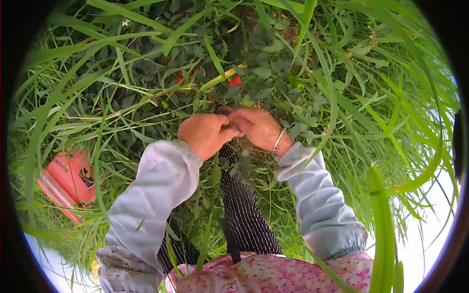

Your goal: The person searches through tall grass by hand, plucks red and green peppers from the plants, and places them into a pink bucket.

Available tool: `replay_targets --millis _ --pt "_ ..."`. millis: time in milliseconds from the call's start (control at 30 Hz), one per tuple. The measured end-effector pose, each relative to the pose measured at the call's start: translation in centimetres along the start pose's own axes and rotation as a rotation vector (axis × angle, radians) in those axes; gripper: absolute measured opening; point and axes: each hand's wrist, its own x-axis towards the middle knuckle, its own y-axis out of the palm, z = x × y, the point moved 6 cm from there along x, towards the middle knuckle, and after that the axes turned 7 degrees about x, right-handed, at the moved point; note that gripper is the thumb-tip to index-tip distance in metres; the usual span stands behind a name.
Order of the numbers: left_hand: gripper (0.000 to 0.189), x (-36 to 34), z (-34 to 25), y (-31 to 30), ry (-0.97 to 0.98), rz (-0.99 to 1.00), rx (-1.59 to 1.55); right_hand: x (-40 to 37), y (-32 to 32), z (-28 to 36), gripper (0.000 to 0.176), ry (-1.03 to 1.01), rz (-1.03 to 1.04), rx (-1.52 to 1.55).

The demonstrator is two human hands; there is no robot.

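My left hand [204, 135] and my right hand [260, 128] meet in front of me, low among leafy plants. Fingers on both are curled and pressed together, and the fingertips touch or nearly touch. What they pinch, if anything, is hidden; a small brownish shape shows just above the fingertips. Dark green leaves [262, 73] surround the hands. Beyond them a small bright red thing [235, 81] lies among the foliage, with another red piece [180, 78] to its left. Both are too small to name surely. A bangle [279, 141] circles my right wrist.
A red container with printed letters [68, 173] sits in the grass at left, partly covered by blades. Long grass [391, 117] grows densely on the right, and a thick blade [381, 224] rises close to the camera. My striped trousers [244, 210] show below the hands.
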Motion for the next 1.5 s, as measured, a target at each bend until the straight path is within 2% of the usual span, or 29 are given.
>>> replay_targets --millis 67,133,233,300,333,400,467,500,567,667,733,767,800,833,867,967,1033,1067,1167,1200,1233,1300,1333,1433,1500 --pt "0.021 1.7 1.2 0.5 -0.059 -0.055 -0.056 -0.1 -0.1 -1.2 0.021 0.085 0.043 -0.197" --pt "0.025 4.0 2.4 1.0 -0.100 -0.121 -0.106 -0.1 0.2 -2.8 0.022 0.060 0.154 -0.597" --pt "0.029 7.8 2.5 2.5 -0.092 -0.207 -0.003 -2.0 1.2 -3.1 0.027 -0.217 0.000 -0.538" --pt "0.028 10.4 2.0 3.8 -0.073 -0.224 0.106 -2.9 0.5 0.5 0.033 -0.339 -0.061 -0.262" --pt "0.026 11.7 1.6 4.1 -0.069 -0.168 0.147 -3.3 -0.2 2.3 0.031 -0.173 -0.013 -0.057" --pt "0.024 14.1 0.8 4.8 -0.029 -0.009 0.214 -4.6 -3.3 5.7 0.026 -0.289 -0.187 0.285" --pt "0.021 14.6 -0.1 6.1 0.028 0.098 0.307 -5.1 -7.2 7.7 0.023 -0.559 -0.487 0.159" --pt "0.020 14.7 0.0 6.4 0.054 0.133 0.356 -5.2 -9.6 8.7 0.024 -0.752 -0.697 -0.153" --pt "0.018 14.0 0.2 7.2 0.077 0.167 0.529 -4.6 -13.5 4.7 0.019 -0.569 -0.807 -0.064" --pt "0.015 12.6 0.8 8.0 0.140 0.205 0.797 -2.7 -16.2 -3.5 0.022 -0.130 -0.631 -0.165" --pt "0.014 11.4 0.0 8.8 0.229 0.222 0.982 -1.6 -15.1 -6.5 0.030 -0.076 -0.573 -0.156" --pt "0.013 10.6 -0.4 8.8 0.156 0.235 0.877 -1.3 -14.1 -6.1 0.036 -0.052 -0.540 -0.151" --pt "0.013 10.1 -0.4 8.4 0.005 0.221 0.575 -1.2 -13.2 -6.5 0.045 0.097 -0.438 -0.144" --pt "0.014 9.4 -0.1 8.5 -0.138 0.202 0.268 -0.7 -12.3 -7.8 0.045 0.050 -0.429 -0.044" --pt "0.013 8.6 -0.6 8.2 -0.109 0.097 0.298 0.0 -11.2 -10.2 0.045 0.005 -0.423 0.055" --pt "0.015 5.3 -1.3 8.7 -0.035 -0.184 0.356 -2.6 -8.7 -8.6 0.040 0.030 -0.403 0.215" --pt "0.013 3.3 -0.7 10.6 -0.018 -0.339 0.350 -4.1 -7.4 -8.7 0.035 0.024 -0.508 0.085" --pt "0.017 3.4 -0.4 12.3 -0.030 0.072 0.413 -5.1 -6.2 -8.2 0.024 0.011 -0.527 0.404" --pt "0.022 0.0 1.1 11.5 0.129 -0.171 -0.033 -8.2 -3.5 -8.7 0.017 -0.025 -0.710 1.119" --pt "0.022 0.2 3.7 15.3 0.071 -0.116 -0.145 -9.0 -3.1 -8.7 0.019 -0.119 -0.635 1.211" --pt "0.022 0.4 6.3 19.0 0.007 -0.068 -0.255 -9.6 -2.3 -8.7 0.019 -0.134 -0.592 1.281" --pt "0.020 -1.5 3.9 13.9 0.073 0.011 -0.005 -10.5 -0.3 -8.7 0.020 -0.158 -0.508 1.426" --pt "0.017 -1.7 4.5 14.1 0.099 0.083 0.029 -11.1 0.6 -8.4 0.018 -0.089 -0.498 1.460" --pt "0.015 -2.3 5.3 14.0 0.163 0.087 0.192 -13.2 1.6 -6.9 0.017 -0.108 -0.470 1.394" --pt "0.018 -2.9 5.6 14.1 0.149 0.074 0.308 -13.6 2.0 -6.6 0.015 -0.002 -0.467 1.238"
